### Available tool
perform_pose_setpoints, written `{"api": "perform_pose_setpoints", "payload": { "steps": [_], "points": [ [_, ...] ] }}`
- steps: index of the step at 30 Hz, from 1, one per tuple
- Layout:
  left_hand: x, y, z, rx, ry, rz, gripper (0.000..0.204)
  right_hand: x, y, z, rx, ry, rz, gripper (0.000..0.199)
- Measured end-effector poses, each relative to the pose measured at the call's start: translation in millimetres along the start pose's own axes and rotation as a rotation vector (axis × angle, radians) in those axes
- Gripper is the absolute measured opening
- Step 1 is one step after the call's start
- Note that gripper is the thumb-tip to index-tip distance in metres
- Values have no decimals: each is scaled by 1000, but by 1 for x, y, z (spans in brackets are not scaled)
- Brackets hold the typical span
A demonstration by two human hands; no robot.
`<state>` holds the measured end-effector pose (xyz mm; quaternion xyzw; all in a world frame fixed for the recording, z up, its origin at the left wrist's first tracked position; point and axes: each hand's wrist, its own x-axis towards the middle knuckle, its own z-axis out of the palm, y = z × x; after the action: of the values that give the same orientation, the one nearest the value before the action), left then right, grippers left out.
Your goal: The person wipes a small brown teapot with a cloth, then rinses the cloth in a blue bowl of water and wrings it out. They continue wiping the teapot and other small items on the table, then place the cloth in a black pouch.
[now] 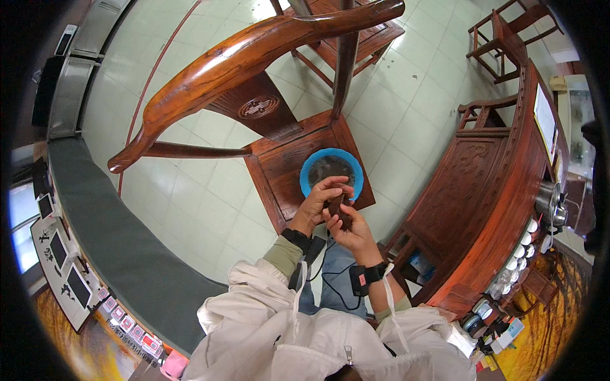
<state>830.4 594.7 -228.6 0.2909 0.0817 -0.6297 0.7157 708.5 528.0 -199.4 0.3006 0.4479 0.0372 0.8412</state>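
My left hand [312, 207] and my right hand [353, 232] are close together, fingers curled around a small dark brown object [338, 209]. Its surface looks smooth and dull; the fingers cover much of it, and its exact kind cannot be made out. Just beyond the hands, a round blue basin [361, 170] contains greyish, cloudy water. It rests on the seat of a reddish-brown wooden armchair [270, 168], near the seat's right side. The fingertips of my left hand overlap the basin's near rim in the picture. Black bands with devices circle both wrists.
The chair's curved top rail [210, 73] rises beyond my hands. A carved wooden counter [470, 184] runs along the right, with white cups [525, 239] on it. Along the left stretches a long grey cushion [121, 235]. Another wooden chair [508, 38] stands far right on the tiled floor.
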Motion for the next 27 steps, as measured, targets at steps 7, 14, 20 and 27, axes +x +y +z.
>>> {"api": "perform_pose_setpoints", "payload": {
  "steps": [7, 14, 20, 27],
  "points": [
    [19, 5, -3, 295, 67, -65, 19, 11, -18, -7, -600, -127, 25, 15],
    [38, -7, -20, 599, 202, -68, 11, 32, -17, -9, -1129, 149, -292, 13],
    [47, -16, -38, 863, 335, 7, 9, 80, -25, -30, -1539, 458, -549, 25],
    [64, -38, -65, 1239, 546, 89, 6, 95, -28, -41, -1977, 670, -918, 40]
  ]
}}
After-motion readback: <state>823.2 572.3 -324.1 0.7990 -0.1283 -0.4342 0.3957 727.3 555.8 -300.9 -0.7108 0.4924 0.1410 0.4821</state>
